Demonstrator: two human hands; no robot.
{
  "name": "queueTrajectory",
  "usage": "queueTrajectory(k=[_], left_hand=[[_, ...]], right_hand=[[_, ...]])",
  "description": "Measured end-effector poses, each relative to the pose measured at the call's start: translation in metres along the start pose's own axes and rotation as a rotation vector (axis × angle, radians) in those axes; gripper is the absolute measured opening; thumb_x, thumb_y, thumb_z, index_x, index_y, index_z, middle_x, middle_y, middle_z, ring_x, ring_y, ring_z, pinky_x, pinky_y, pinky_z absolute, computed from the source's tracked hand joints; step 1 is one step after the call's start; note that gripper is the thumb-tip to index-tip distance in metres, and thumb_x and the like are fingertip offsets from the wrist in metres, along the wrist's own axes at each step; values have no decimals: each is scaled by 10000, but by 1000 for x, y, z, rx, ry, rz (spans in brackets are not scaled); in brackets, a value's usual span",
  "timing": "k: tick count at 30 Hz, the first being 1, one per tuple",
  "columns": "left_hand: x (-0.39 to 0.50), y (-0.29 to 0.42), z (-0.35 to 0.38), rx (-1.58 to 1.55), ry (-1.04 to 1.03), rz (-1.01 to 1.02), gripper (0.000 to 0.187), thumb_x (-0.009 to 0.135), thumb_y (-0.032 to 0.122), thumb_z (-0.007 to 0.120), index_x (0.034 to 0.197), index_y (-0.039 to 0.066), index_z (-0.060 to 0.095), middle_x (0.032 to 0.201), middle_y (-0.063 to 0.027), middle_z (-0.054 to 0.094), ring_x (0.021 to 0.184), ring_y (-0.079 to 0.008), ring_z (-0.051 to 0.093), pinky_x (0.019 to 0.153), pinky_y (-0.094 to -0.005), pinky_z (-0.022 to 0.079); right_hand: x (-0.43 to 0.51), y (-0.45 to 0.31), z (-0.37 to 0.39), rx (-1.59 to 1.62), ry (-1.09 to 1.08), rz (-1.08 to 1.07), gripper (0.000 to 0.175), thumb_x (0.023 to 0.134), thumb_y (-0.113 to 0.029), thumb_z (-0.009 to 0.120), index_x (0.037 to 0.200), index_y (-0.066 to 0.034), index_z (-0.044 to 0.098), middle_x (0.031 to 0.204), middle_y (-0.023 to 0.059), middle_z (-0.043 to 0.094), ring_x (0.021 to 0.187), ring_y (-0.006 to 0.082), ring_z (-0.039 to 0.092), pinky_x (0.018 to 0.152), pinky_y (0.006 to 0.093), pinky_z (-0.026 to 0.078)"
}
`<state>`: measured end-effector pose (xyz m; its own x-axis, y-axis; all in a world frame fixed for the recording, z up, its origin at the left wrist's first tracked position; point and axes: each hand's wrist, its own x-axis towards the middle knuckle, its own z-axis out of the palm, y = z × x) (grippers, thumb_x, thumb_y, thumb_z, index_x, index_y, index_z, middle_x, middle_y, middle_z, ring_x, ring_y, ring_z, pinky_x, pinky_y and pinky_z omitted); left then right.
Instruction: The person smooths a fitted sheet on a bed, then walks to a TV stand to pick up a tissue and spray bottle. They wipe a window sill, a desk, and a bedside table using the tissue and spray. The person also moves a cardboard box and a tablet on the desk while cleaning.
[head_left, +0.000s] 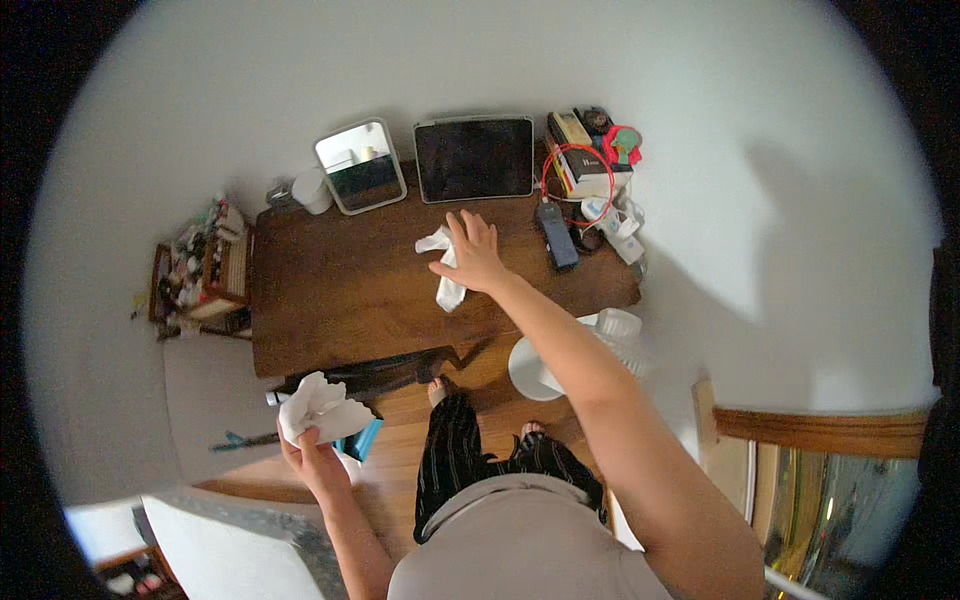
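My left hand (315, 454), low on the left and beyond the desk's front edge, pinches a crumpled white tissue or thin cloth (326, 411). A second white piece (451, 292), narrow and bent, lies on the dark wooden desk (337, 285). Over it my right hand (475, 255) reaches with spread fingers and covers part of it. Whether the palm touches that piece cannot be made out.
A framed mirror (362, 169) and a dark-screened tablet (474, 159) stand along the wall. Books (589, 169), a red cable loop (613, 180) and a dark handheld device (557, 236) occupy the right side. A crowded wooden organizer (225, 270) stands left; a white round bin (532, 371) is below.
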<state>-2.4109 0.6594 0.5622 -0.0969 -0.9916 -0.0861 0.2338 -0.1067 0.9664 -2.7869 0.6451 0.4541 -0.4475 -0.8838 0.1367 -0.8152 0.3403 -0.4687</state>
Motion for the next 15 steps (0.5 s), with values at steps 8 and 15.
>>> queueTrajectory(k=[8, 15], left_hand=[[144, 12, 3, 231, -363, -81, 459, 785, 54, 491, 1243, 19, 491, 1183, -93, 543, 1126, -226, 510, 986, -356, 401], [188, -13, 119, 362, -1087, -359, 727, 654, -5, 430, 1358, 176, 424, 1341, -95, 422, 1242, -251, 422, 1045, -363, 350]], right_hand=[[-150, 30, -165, -224, -269, 296, 1248, 527, -491, 876, 1504, -99, 208, 1495, 257, 261, 1393, 446, 224, 1124, 584, 181], [-129, -48, -125, 422, 93, 280, 996, 690, -327, 834, 1470, -56, 279, 1497, 190, 273, 1394, 386, 251, 1150, 431, 222]])
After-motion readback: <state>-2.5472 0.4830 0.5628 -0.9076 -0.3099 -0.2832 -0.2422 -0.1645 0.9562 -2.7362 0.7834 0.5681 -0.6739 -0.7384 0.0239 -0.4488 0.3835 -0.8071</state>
